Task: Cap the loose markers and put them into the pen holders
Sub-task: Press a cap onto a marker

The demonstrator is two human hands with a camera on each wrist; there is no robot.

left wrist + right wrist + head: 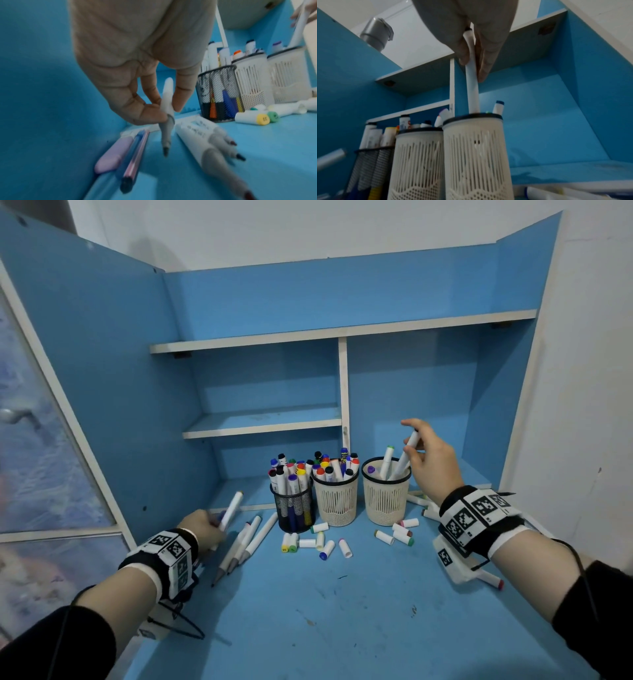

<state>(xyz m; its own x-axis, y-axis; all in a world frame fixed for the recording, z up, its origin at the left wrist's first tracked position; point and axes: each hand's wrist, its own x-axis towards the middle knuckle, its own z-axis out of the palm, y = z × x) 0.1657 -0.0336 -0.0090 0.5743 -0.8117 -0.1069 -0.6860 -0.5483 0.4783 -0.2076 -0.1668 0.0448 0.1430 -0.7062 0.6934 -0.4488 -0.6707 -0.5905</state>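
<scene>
My right hand (pixel 423 451) pinches a white marker (pixel 407 457) by its upper end; the lower end stands inside the right cream holder (pixel 386 501), seen from below in the right wrist view as the marker (pixel 471 83) entering the holder (pixel 476 155). My left hand (pixel 202 529) grips an uncapped white marker (pixel 231 508) over the desk's left side; its grey tip (pixel 165 143) points down toward me. Three uncapped markers (pixel 250 537) lie beside that hand. Loose caps (pixel 318 541) lie in front of the holders.
A black mesh holder (pixel 295 508) and a middle cream holder (pixel 336 498) stand full of capped markers. More caps (pixel 399 534) and markers (pixel 419 501) lie right of the holders, one marker (pixel 491 578) under my right wrist. Shelves (pixel 263 422) rise behind. A pink and a blue pen (pixel 126 155) lie at the left wall.
</scene>
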